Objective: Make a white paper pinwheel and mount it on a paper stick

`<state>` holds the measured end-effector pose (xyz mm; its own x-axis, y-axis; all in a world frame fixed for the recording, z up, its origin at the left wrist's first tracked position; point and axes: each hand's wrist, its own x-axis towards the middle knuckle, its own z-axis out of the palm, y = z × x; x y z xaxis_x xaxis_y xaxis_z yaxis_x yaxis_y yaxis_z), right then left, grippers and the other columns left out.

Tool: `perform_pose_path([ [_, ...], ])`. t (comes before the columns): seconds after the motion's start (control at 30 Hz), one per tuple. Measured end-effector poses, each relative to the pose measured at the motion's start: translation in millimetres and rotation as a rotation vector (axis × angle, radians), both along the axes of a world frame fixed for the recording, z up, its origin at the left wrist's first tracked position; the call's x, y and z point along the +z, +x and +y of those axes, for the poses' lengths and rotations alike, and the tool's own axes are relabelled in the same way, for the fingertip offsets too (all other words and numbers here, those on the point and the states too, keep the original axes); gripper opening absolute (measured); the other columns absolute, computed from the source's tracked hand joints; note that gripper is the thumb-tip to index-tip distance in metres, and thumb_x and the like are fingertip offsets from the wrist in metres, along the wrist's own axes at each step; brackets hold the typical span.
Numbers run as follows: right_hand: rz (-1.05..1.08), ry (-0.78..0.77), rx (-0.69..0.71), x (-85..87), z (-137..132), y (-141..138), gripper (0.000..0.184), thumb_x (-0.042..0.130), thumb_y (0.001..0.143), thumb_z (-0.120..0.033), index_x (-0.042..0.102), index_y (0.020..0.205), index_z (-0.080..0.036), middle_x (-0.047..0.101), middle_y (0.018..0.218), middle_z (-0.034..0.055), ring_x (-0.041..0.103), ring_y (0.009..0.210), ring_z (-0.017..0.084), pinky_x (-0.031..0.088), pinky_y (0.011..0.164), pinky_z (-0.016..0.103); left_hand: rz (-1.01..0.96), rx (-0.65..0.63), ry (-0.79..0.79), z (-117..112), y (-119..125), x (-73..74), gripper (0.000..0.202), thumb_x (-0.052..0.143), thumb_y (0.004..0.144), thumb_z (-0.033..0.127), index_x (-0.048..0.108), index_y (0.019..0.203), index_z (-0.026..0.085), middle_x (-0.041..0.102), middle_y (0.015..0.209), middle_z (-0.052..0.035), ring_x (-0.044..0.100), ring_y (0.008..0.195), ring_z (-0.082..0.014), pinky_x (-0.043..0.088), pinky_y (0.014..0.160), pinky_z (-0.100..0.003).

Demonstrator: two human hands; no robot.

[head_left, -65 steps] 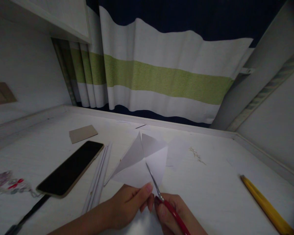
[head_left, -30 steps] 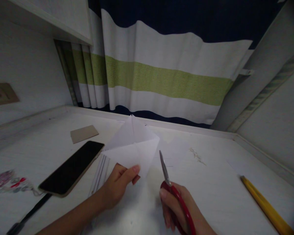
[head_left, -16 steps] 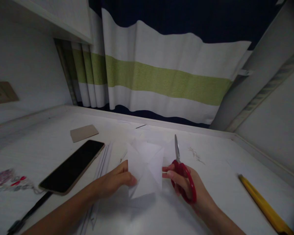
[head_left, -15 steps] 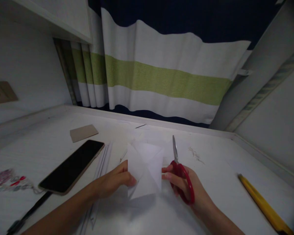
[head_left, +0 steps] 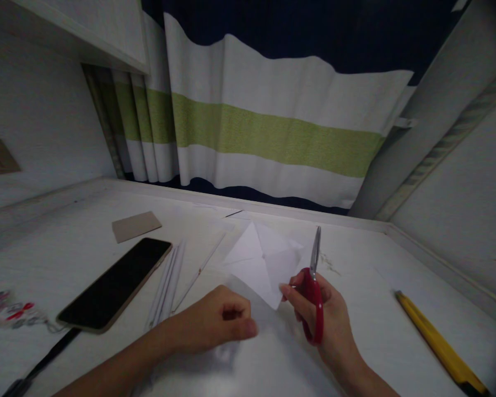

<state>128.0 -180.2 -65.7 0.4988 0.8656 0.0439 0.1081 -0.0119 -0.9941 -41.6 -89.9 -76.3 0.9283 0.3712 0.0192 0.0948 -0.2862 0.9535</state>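
My right hand point(head_left: 326, 311) is wrapped round the red handles of a pair of scissors point(head_left: 314, 298), whose blades are together and point up and away from me. Its thumb and fingertip meet at the lower right edge of a folded white paper point(head_left: 252, 264) and seem to pinch it. The paper is tilted, with creases running out from near its middle. To the left and nearer to me, my left hand point(head_left: 219, 322) is apart from the paper. Its fingers are curled towards the thumb, and I see nothing in them.
A phone point(head_left: 119, 284) lies at left beside white paper strips point(head_left: 167, 286), with a beige card point(head_left: 136, 226) behind it. A beaded charm point(head_left: 14, 311) and a black pen point(head_left: 45, 358) lie near it. At right is a yellow cutter point(head_left: 438, 342). A striped curtain point(head_left: 273, 132) hangs behind.
My left hand has let go of the folded paper and drawn down towards me. The paper has turned and moved slightly right and away, at my right hand. The scissors have shifted right.
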Motion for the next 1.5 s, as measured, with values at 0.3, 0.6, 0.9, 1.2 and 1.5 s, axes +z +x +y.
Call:
perform_pose_path([
  [0.3, -0.009, 0.016, 0.091, -5.1, -4, -10, 0.024, 0.069, 0.061, -0.03, 0.049, 0.063, -0.019, 0.052, 0.053, -0.0062, 0.04, 0.04, 0.006, 0.033, 0.039, 0.017, 0.149, 0.057, 0.018, -25, 5, 13.2, 0.033, 0.029, 0.086, 0.028, 0.059, 0.083, 0.015, 0.041, 0.054, 0.0047, 0.041, 0.054, -0.0096, 0.035, 0.057, -0.021],
  [0.6, 0.012, -0.062, 0.115, -4.5, -8, -15, 0.027, 0.068, 0.061, -0.035, 0.046, 0.063, -0.019, 0.054, 0.048, -0.0053, 0.04, 0.039, 0.006, 0.031, 0.037, 0.017, 0.041, 0.15, -0.177, -21, 9, -1.5, 0.024, 0.037, 0.078, 0.022, 0.057, 0.07, 0.013, 0.038, 0.049, 0.0059, 0.034, 0.045, -0.0075, 0.028, 0.044, -0.018],
  [0.9, 0.064, -0.059, 0.208, -9.2, -7, -14, 0.028, 0.066, 0.063, -0.037, 0.045, 0.066, -0.019, 0.052, 0.049, -0.0049, 0.04, 0.038, 0.006, 0.032, 0.036, 0.017, 0.111, 0.222, -0.194, -20, 6, 2.4, 0.041, 0.03, 0.082, 0.034, 0.055, 0.057, 0.014, 0.034, 0.043, 0.0066, 0.031, 0.041, -0.0076, 0.027, 0.046, -0.021],
  [1.2, 0.121, -0.026, 0.58, -9.8, -18, -22, 0.053, 0.05, 0.058, -0.07, 0.043, 0.068, -0.018, 0.032, 0.045, -0.0087, 0.024, 0.036, 0.004, 0.017, 0.036, 0.019, 0.014, 0.487, -0.068, -8, -4, 17.3, 0.042, 0.031, 0.081, 0.04, 0.057, 0.06, 0.015, 0.038, 0.044, 0.0057, 0.039, 0.046, -0.0102, 0.033, 0.052, -0.023],
  [1.5, 0.091, -0.122, 0.58, -20.1, -13, -26, 0.055, 0.045, 0.057, -0.074, 0.041, 0.067, -0.02, 0.034, 0.058, -0.0049, 0.028, 0.048, 0.009, 0.022, 0.044, 0.022, -0.077, 0.596, -0.057, -7, -3, 16.6, 0.039, 0.032, 0.081, 0.039, 0.056, 0.06, 0.016, 0.039, 0.04, 0.0051, 0.04, 0.044, -0.0113, 0.036, 0.05, -0.023],
])
